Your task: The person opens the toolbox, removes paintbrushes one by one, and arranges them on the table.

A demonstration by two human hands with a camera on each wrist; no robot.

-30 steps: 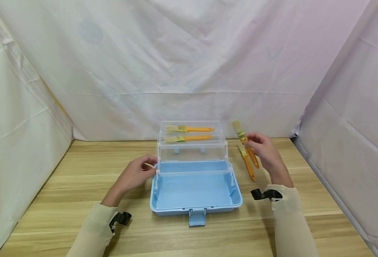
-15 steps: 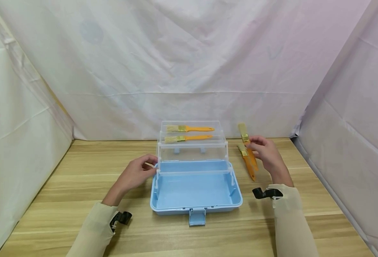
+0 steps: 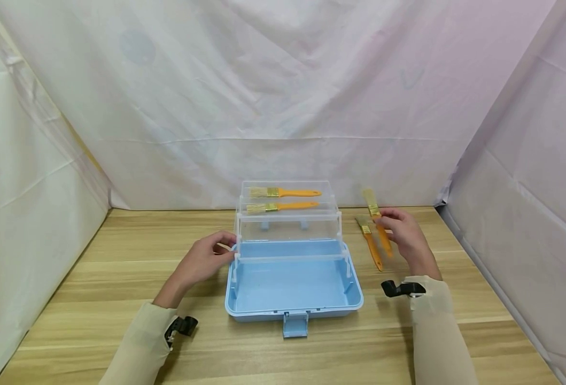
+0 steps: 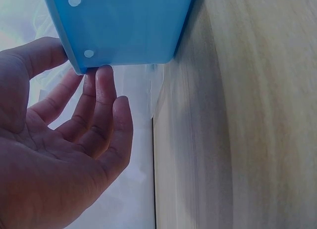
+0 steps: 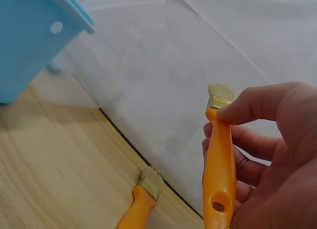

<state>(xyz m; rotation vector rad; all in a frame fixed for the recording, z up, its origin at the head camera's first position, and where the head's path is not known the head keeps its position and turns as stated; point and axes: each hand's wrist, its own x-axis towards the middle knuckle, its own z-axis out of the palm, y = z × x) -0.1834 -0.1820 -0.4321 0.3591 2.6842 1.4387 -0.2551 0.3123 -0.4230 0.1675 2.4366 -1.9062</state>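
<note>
A light blue toolbox (image 3: 292, 283) stands with its clear trays (image 3: 289, 231) raised toward the back. My left hand (image 3: 203, 261) grips its back left corner; in the left wrist view the thumb is at the rim and the fingertips lie against the back edge. To the right of the toolbox, my right hand (image 3: 408, 235) pinches a paintbrush (image 5: 219, 160) by its orange handle near the metal ferrule, bristles pointing up and away. A second paintbrush (image 3: 371, 246) lies on the table just left of the held one.
Two more paintbrushes, an upper one (image 3: 287, 193) and a lower one (image 3: 283, 207), lie crosswise at the clear trays, bristles to the left. The toolbox's latch (image 3: 295, 325) hangs at its front. White cloth (image 3: 283, 107) encloses the wooden table (image 3: 283, 358) behind and at the sides.
The right hand has carried its paintbrush a little right and lower, opening a gap from the paintbrush on the table. The left hand and toolbox have stayed in place.
</note>
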